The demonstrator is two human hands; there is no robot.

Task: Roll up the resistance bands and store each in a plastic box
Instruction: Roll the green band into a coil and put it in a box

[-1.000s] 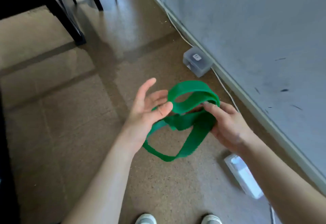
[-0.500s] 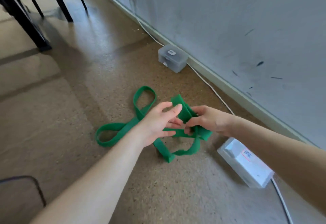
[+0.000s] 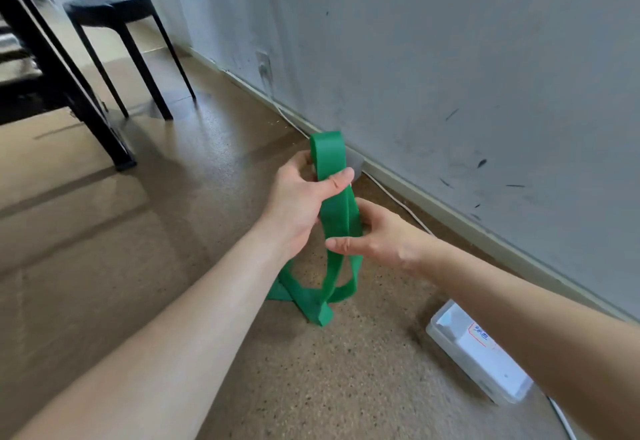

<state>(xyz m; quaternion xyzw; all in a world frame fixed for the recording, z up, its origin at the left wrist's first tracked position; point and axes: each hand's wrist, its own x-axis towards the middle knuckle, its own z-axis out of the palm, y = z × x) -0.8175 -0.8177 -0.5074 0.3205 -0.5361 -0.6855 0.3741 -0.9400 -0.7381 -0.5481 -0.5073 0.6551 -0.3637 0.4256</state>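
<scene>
A green resistance band (image 3: 337, 211) hangs upright as a long loop, its top fold above my hands and its lower end trailing onto the floor. My left hand (image 3: 301, 197) grips the band near the top, thumb pressed across its front. Just below, my right hand (image 3: 377, 235) holds the band's two strands, fingers curled behind them and thumb in front. A clear plastic box (image 3: 479, 353) with a white label lies on the floor at the lower right, partly hidden by my right forearm. Another box (image 3: 355, 162) is almost wholly hidden behind the band.
A grey wall (image 3: 450, 76) with a skirting board runs along the right, a white cable (image 3: 398, 197) lying at its foot. A black stool (image 3: 117, 24) and black table legs (image 3: 69, 93) stand at the far left. Brown speckled floor (image 3: 173, 232) spreads left.
The band was lifted from a loose tangle low by the floor into an upright loop. My left hand moved to its top and closed on it; the view tilted up toward the wall.
</scene>
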